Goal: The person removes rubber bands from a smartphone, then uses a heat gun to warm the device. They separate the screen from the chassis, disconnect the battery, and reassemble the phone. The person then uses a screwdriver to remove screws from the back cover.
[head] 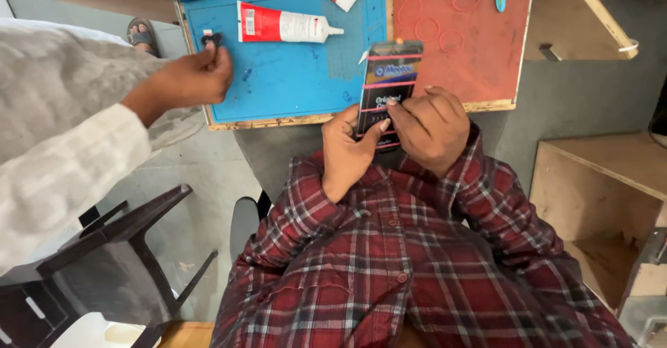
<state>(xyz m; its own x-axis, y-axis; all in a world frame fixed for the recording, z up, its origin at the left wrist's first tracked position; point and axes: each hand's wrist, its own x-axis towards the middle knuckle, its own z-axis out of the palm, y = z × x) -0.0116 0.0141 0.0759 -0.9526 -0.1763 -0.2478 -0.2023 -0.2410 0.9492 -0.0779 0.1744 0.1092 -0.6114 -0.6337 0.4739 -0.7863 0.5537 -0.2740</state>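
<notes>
A dark flat phone-sized pack [388,84] wrapped with several red rubber bands is held upright over the near edge of the work board. My left hand [347,150] grips its lower left side, thumb on the front. My right hand [431,129] holds its lower right side, fingers curled over the face. Both of my sleeves are red plaid.
A co-worker's hand [187,78] in a pale sleeve pinches a small dark part [212,39] on the blue mat [292,77]. A red and white glue tube [281,25] lies there. Loose red rubber bands [438,21] lie on the red mat [486,63]. Dark stool [132,230] at left, wooden box [611,202] at right.
</notes>
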